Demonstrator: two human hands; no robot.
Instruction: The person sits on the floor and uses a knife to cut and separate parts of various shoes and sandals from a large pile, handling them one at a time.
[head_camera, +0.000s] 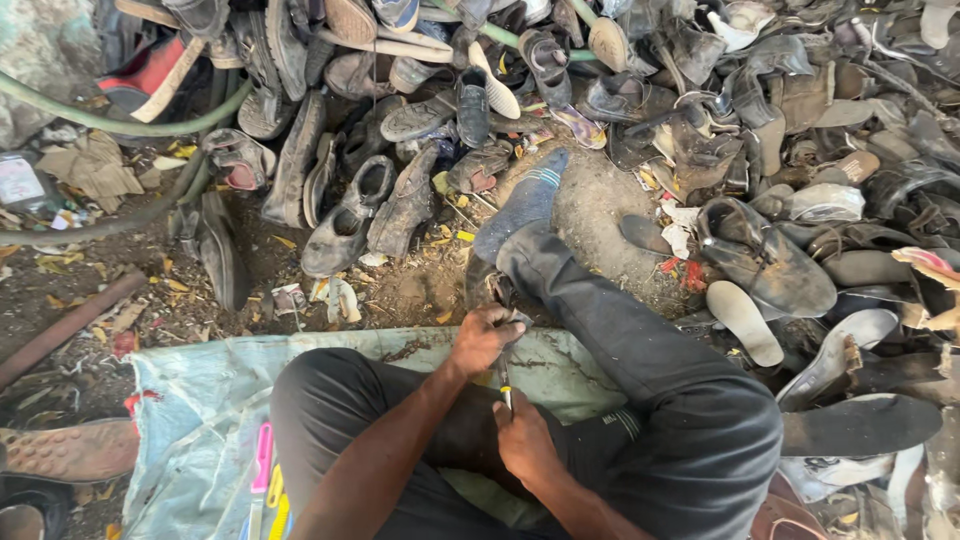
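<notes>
The person sits on a pale blue sheet (200, 400) spread on the ground, one leg stretched out toward a big heap of old shoes (640, 90). The left hand (484, 338) is closed in a fist on a worn shoe piece (497, 292) that is pressed down beside the stretched leg, between the knee and the dirt. The right hand (524, 440) sits just below it, fingers wrapped tight around a small tool with a yellow handle (506, 392), its metal tip pointing up toward the left hand. Whether the tip touches the shoe piece is hidden by the fist.

The shoe piece looks light, bendy and dusty, so it likely flexes and slides unless it is pinned hard against the leg; a grip close to the spot being worked seems steadiest. The tool looks thin and stiff, best held low on the handle, away from the tip. A loose white insole (745, 322) lies well apart to the right.
</notes>
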